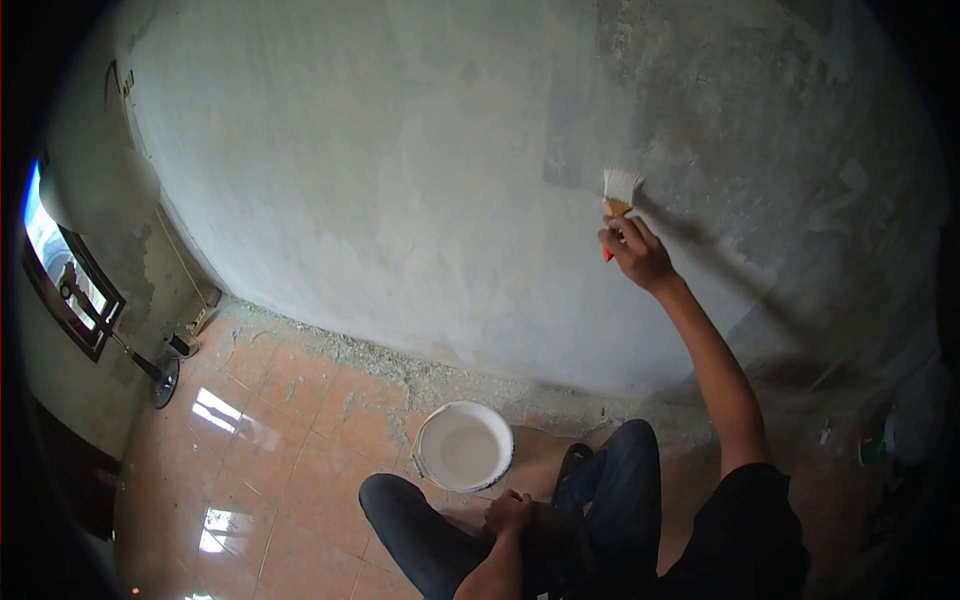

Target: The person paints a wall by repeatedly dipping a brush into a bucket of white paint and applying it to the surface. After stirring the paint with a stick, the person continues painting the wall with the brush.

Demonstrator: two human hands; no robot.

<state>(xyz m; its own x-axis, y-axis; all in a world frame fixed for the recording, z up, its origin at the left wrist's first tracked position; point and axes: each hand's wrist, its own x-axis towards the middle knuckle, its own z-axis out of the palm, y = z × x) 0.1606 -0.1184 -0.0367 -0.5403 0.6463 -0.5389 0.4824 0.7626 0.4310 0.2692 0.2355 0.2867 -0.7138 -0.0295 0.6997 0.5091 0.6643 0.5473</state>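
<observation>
Right hand (641,254) is closed round the brush (618,207), overloaded bristles (622,186) above its fingers (628,230) could drip; left hand's (508,512) grip, can't tell.

wall (450,200): matt, patchy | brush (622,187): bristly tip | bucket (426,445): smooth plastic | floor tiles (310,480): glossy

Looks like home rm mid-reno: tiled flr (310,490), part-coated wall (400,150), debris (385,362).
</observation>
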